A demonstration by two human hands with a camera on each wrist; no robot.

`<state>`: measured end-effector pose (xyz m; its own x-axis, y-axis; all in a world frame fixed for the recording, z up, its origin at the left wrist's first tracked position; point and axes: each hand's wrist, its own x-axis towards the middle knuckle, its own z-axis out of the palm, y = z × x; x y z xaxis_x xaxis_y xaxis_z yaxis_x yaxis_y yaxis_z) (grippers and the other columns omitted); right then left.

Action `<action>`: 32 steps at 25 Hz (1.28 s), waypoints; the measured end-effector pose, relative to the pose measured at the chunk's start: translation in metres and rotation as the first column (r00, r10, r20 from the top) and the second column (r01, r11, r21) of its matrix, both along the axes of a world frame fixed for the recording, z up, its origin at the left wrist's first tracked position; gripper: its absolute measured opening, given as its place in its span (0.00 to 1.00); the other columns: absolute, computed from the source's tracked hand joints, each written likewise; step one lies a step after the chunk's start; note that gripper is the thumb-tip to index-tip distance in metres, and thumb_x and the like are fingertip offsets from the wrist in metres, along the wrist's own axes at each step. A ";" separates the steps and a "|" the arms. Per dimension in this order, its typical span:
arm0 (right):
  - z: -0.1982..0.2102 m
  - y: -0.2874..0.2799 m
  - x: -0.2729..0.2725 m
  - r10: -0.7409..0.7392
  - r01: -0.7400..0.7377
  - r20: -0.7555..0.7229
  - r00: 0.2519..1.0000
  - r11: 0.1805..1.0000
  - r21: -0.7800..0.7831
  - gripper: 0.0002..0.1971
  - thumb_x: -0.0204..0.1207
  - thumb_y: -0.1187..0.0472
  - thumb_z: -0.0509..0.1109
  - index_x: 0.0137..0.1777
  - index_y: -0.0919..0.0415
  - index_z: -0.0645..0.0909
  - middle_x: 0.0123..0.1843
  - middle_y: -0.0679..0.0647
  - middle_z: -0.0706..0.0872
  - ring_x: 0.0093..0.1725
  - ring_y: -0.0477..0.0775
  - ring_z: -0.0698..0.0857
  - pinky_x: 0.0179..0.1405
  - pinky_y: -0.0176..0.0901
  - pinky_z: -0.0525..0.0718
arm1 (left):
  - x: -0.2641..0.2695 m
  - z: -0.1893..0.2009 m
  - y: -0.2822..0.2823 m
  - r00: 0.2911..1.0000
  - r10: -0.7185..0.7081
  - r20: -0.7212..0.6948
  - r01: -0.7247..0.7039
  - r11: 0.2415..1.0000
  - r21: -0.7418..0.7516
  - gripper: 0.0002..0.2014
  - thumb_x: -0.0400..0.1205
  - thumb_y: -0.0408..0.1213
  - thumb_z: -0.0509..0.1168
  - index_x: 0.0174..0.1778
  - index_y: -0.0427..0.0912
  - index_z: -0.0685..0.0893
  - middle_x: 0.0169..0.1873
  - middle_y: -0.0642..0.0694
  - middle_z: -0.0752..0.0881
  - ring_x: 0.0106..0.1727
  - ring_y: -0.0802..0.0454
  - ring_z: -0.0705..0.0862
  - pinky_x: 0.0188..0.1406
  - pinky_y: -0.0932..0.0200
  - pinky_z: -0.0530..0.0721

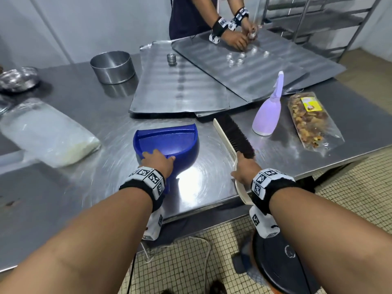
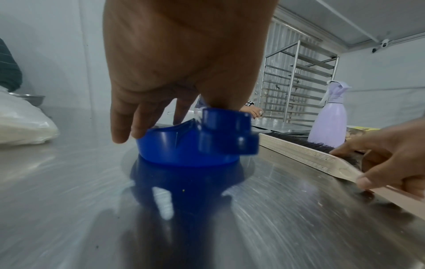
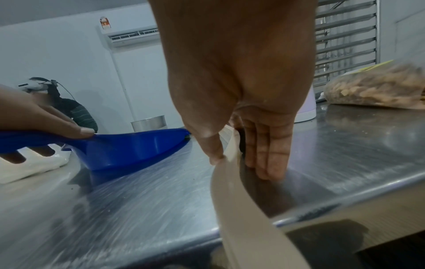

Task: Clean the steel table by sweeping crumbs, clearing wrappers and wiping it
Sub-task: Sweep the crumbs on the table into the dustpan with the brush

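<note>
Blue dustpan point(image 1: 167, 143) on steel table point(image 1: 89, 102), left hand point(image 1: 157, 164) gripping its rear wall; brush point(image 1: 235, 134) alongside, right hand point(image 1: 244, 168) pinching its neck; hazard: swung bristles may topple adjacent spray bottle point(image 1: 268, 115), or drive crumbs under pan's lip.

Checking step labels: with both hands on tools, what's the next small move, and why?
Probably roll the brush bristles-down: the right hand pinches its handle, yet it lies on its side beside the blue dustpan that the left hand holds, with specks on the steel table.
</note>
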<state>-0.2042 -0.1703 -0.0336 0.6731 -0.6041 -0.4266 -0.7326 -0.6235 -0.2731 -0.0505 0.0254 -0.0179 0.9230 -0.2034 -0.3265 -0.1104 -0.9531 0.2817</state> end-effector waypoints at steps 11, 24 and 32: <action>0.001 0.000 -0.002 -0.264 0.263 0.124 0.957 0.964 0.022 0.36 0.80 0.66 0.56 0.85 0.49 0.46 0.77 0.68 0.67 0.70 0.70 0.75 0.67 0.58 0.76 | 0.003 0.000 0.008 0.976 0.214 -0.050 -0.220 0.944 -0.246 0.28 0.86 0.46 0.62 0.74 0.28 0.67 0.68 0.31 0.78 0.63 0.34 0.82 0.53 0.50 0.77; 0.094 0.090 0.066 0.075 -0.050 0.385 0.920 0.996 -0.075 0.31 0.81 0.63 0.54 0.84 0.52 0.54 0.70 0.67 0.79 0.66 0.70 0.79 0.63 0.55 0.77 | 0.024 0.073 0.137 0.972 0.186 0.144 -0.128 0.932 -0.339 0.24 0.82 0.52 0.65 0.63 0.34 0.79 0.60 0.38 0.85 0.61 0.37 0.82 0.57 0.50 0.80; 0.120 0.244 0.126 0.246 -0.240 0.506 0.826 0.968 -0.080 0.28 0.83 0.58 0.52 0.84 0.48 0.57 0.72 0.63 0.79 0.66 0.68 0.80 0.64 0.55 0.79 | 0.047 0.099 0.301 0.937 0.286 0.202 -0.185 0.893 -0.410 0.20 0.80 0.54 0.65 0.58 0.40 0.81 0.51 0.45 0.87 0.51 0.42 0.84 0.52 0.51 0.82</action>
